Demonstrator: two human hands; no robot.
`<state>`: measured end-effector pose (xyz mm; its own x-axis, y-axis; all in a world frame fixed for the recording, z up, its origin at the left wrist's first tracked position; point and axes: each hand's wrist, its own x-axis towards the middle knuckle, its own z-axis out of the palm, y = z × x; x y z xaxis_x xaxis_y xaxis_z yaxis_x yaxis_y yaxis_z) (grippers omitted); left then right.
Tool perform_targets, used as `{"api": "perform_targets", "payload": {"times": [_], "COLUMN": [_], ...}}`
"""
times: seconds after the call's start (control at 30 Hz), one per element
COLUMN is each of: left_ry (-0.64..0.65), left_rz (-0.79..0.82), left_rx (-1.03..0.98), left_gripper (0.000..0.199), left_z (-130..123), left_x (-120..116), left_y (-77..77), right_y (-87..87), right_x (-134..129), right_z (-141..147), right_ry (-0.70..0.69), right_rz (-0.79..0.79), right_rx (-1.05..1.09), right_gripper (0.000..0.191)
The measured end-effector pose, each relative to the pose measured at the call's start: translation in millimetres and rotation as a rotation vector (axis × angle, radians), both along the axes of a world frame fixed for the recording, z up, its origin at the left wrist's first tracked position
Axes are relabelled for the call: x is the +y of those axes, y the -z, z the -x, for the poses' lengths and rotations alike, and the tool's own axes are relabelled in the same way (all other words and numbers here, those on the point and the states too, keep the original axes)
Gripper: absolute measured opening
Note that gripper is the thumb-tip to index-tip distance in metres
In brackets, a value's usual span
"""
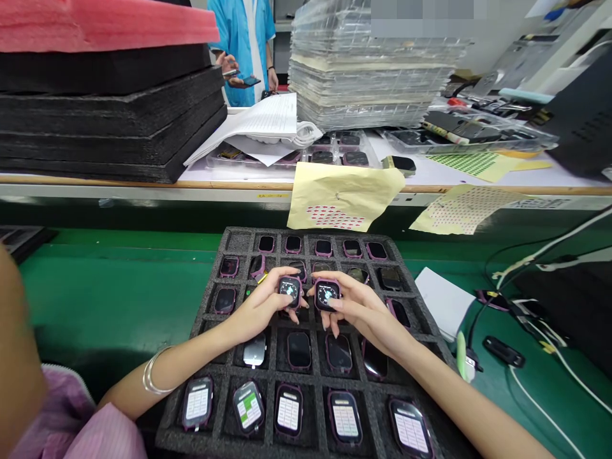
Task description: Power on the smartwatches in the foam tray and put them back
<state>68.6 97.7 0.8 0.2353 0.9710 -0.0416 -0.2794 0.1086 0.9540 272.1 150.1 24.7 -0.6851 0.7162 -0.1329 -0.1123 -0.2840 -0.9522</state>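
Over the middle of a black foam tray, each of my hands holds one smartwatch body without a strap. My left hand grips a purple-framed watch, its thumb on the lit screen. Close beside it, my right hand has a second lit watch, thumb on the lower edge of its screen. Both screens show a round dial. Several more watches lie in the tray's compartments; those in the front row, such as one watch, have lit screens with pale grids. Forearms and hands cover some compartments.
A shelf runs behind the tray, bearing black foam stacks, stacked clear plastic trays and papers. Yellow sticker sheets hang over its edge. Cables and a black device lie at right. A person in blue stands beyond.
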Motion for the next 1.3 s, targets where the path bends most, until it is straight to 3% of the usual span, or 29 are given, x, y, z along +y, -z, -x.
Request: {"api": "perform_targets", "payload": {"times": [0.1, 0.2, 0.77, 1.03, 1.3], "left_ry": [-0.025, -0.009, 0.017, -0.151, -0.132], "left_rz": [0.025, 0.004, -0.051, -0.213, -0.218], "left_rx": [-0.090, -0.050, 0.064, 0.442, 0.470], "left_gripper": [0.038, 0.040, 0.035, 0.022, 0.022], "left_z": [0.2, 0.8, 0.5, 3.9, 4.4], "left_x": [1.8, 1.7, 0.8, 0.3, -3.2], "left_y": [0.4, -1.3, -2.4, -3.2, -5.9], "right_y": [0.9, 1.2, 3.3, 4.8, 9.9], "right_x": [0.3, -0.6, -0.3, 0.1, -5.3], "right_z": [-1.7, -3.3, -2.9, 0.0, 0.6], "right_ry": [0.015, 0.002, 0.015, -0.059, -0.105], "right_rz": [-0.041, -0.086, -0.103, -0.038, 0.000], "right_rx": [-0.024, -0.058, -0.065, 0.032, 0.019], "right_gripper": [0.048, 0.055, 0.050, 0.040, 0.048]}}
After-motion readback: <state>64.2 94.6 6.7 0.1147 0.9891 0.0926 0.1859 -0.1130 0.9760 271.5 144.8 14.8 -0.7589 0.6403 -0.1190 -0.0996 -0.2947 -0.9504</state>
